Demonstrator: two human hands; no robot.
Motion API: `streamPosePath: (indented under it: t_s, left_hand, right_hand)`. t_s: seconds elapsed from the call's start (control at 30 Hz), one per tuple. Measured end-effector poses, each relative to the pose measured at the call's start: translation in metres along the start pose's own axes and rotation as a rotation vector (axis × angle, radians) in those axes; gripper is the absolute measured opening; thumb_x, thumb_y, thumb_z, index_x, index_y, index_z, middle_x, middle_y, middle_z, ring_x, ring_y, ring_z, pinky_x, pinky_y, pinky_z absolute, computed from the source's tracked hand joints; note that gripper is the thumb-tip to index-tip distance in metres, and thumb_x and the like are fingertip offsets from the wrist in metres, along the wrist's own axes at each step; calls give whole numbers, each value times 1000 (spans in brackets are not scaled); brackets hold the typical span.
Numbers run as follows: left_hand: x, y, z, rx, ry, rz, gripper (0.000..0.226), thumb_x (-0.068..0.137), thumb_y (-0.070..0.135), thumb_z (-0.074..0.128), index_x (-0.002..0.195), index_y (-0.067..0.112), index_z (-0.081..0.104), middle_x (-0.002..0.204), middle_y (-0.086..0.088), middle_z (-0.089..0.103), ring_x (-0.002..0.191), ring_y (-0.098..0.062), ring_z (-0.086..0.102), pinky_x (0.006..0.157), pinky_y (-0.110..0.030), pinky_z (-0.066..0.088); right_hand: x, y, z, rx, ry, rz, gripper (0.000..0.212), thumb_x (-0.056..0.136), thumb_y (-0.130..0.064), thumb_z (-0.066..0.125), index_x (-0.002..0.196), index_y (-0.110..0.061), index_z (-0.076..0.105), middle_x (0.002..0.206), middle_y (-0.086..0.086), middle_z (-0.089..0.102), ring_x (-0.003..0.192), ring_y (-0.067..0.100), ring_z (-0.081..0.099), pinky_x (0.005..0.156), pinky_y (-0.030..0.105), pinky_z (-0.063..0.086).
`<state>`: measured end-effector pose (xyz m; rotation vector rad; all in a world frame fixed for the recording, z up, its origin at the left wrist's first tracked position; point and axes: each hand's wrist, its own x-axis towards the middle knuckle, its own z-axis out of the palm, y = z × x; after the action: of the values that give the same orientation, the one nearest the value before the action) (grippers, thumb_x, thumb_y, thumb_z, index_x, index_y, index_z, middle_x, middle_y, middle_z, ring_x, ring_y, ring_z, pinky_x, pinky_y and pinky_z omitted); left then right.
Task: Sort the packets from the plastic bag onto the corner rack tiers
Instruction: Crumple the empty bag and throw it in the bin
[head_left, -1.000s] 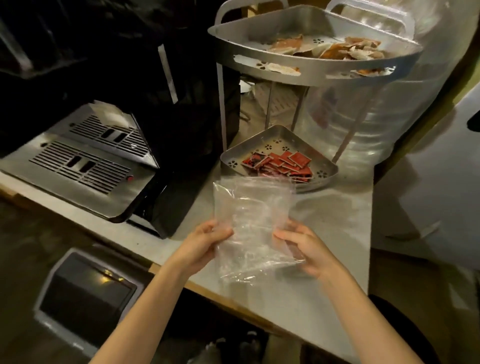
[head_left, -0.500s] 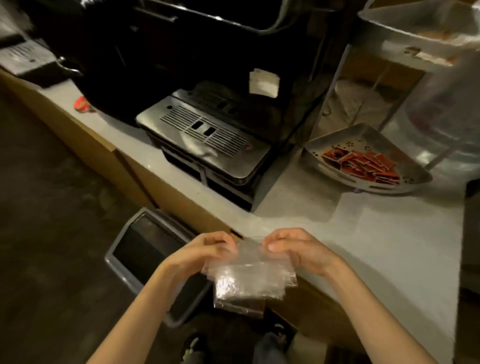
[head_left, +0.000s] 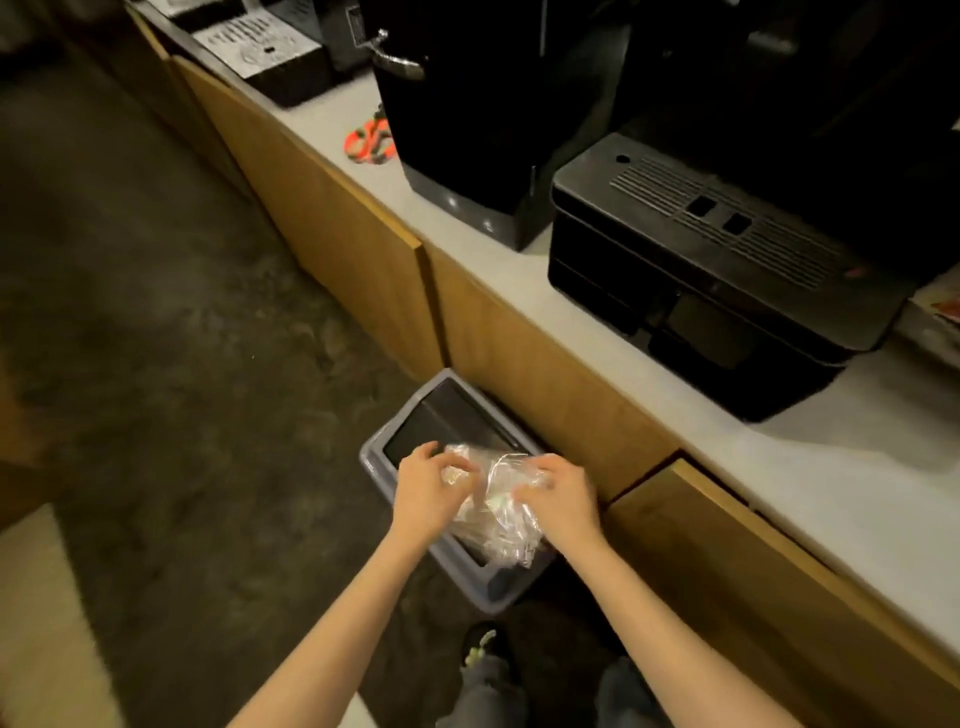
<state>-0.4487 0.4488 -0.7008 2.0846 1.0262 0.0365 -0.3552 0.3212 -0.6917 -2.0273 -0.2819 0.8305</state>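
A grey bin (head_left: 457, 499) stands on the floor against the wooden counter (head_left: 545, 405), under black machines (head_left: 717, 260), with orange scissors (head_left: 370, 143) farther along. Left hand (head_left: 428, 491) and right hand (head_left: 558, 496) pinch the crumpled bag (head_left: 498, 512) above the bin. Half a second ago it was at counter edge, and the rack has left view

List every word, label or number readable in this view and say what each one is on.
None can be read.
Grey plate on the counter's far end: rows of print, too blurred to read.
Black machine: no legible marks.
Plastic bag, bin: no print visible.
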Motion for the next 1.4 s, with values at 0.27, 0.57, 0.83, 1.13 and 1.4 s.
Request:
streamPosePath:
  t_s: [0.27,0.57,0.83,1.13,1.4]
  left_hand:
    - [37,-48,39,-295,-194,-367,40,89,42,49,118,16,49,105,-1,57,94,-16,55,72,-21,45]
    - [85,-106,85,-114,-68,-378,41,90,14,46,129,10,33,96,-11,64,78,-27,62,66,-36,48]
    - [109,-134,114,288,-164,-169,51,81,-2,53,126,12,34,124,-17,38,90,-35,58,69,-39,47]
    - [93,-140,114,765,-336,0,37,93,34,31,107,21,63,120,-3,56,121,-27,38,103,-44,24]
    - [86,-68,70,636,-655,-75,32,91,25,38,111,11,58,116,-11,60,106,-27,56,86,-39,45]
  right_hand:
    - [38,40,83,18,-115,44,23,88,-6,53,109,-14,57,101,-1,61,99,13,58,79,21,44]
    - [72,91,137,-143,-281,-7,41,85,-2,54,124,-9,50,127,12,54,117,26,50,91,21,36]
    - [94,119,160,-287,-442,157,40,89,-18,52,128,-11,44,127,12,55,118,27,52,98,37,44]
    - [91,119,139,-290,-458,226,43,89,-14,53,130,-12,43,133,9,49,122,23,48,96,30,41]
    - [75,77,90,-141,-331,240,42,92,-8,46,133,-15,40,128,8,53,113,19,52,88,26,43]
